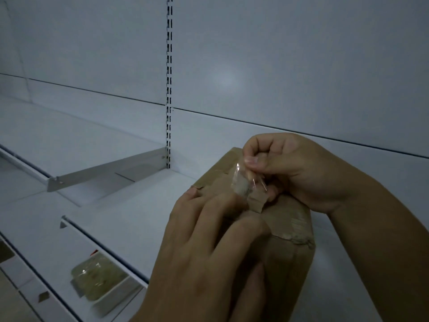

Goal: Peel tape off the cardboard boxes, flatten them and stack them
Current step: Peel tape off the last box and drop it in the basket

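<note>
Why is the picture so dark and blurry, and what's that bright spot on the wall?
Head view: dim bluish light; the left hand is soft, too close for focus; the pale spot is glare on the back panel; the clear tape glints.

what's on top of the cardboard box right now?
On the cardboard box: left hand pressing flat, and clear tape with a torn cardboard scrap, lifted by the right hand. More tape remains stuck. The surface under the left hand is hidden.
</note>
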Motion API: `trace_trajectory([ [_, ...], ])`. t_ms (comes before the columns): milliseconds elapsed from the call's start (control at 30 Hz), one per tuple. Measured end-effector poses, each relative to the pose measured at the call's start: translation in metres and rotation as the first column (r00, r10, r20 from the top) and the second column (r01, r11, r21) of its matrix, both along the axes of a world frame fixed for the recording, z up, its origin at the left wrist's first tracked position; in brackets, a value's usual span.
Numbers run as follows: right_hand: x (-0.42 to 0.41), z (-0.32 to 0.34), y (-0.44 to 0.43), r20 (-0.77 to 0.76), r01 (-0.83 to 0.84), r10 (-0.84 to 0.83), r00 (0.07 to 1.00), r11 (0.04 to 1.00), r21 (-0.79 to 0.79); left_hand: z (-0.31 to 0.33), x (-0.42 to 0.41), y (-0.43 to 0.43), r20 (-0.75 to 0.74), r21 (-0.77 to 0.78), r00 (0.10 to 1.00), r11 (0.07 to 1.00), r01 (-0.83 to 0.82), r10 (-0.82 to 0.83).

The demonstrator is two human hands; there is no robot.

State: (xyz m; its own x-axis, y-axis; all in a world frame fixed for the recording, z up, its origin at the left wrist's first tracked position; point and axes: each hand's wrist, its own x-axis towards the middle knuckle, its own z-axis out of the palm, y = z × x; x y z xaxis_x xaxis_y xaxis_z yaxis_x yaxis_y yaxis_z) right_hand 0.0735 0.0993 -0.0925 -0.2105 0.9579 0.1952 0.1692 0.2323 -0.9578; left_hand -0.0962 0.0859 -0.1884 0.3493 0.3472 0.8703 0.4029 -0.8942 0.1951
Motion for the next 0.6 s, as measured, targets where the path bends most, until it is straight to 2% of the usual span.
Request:
trace_trajectory([
  [133, -0.002, 0.002, 0.000, -0.003, 0.038, -0.038, 0.999, 0.999, 0.004, -0.005, 0.003, 0.003, -0.008, 0.003, 1.000, 1.000, -0.028, 0.028],
  [200, -0.002, 0.003, 0.000, -0.044, 0.069, -0.068, 0.997, 0.998, 0.006, -0.003, 0.001, 0.001, 0.027, -0.048, 1.000, 0.999, -0.008, 0.009],
  [267, -0.002, 0.004, 0.001, -0.095, 0.105, -0.105, 0.990, 0.995, -0.004, 0.001, 0.001, 0.003, 0.013, -0.025, 1.000, 1.000, 0.003, -0.003],
  [333, 0.001, 0.005, 0.004, -0.157, 0.172, -0.171, 0.973, 0.985, -0.011, 0.005, 0.001, 0.001, -0.041, 0.045, 0.999, 0.998, 0.034, -0.032],
  [400, 0.008, 0.008, 0.007, -0.163, 0.312, -0.303, 0.939, 0.950, 0.032, 0.014, -0.003, 0.000, -0.085, 0.043, 0.992, 0.995, 0.095, -0.091],
  [500, 0.032, 0.020, 0.006, -0.125, 0.539, -0.525, 0.842, 0.823, 0.181, 0.023, -0.021, 0.047, -0.230, -0.031, 0.959, 0.986, 0.166, -0.169],
  [567, 0.054, 0.028, 0.000, -0.114, 0.591, -0.581, 0.806, 0.776, 0.220, 0.019, -0.046, 0.085, -0.409, -0.046, 0.886, 0.975, 0.217, -0.217],
  [600, 0.061, 0.030, -0.002, -0.108, 0.590, -0.581, 0.807, 0.779, 0.214, 0.023, -0.058, 0.095, -0.422, -0.119, 0.878, 0.974, 0.191, -0.224],
])
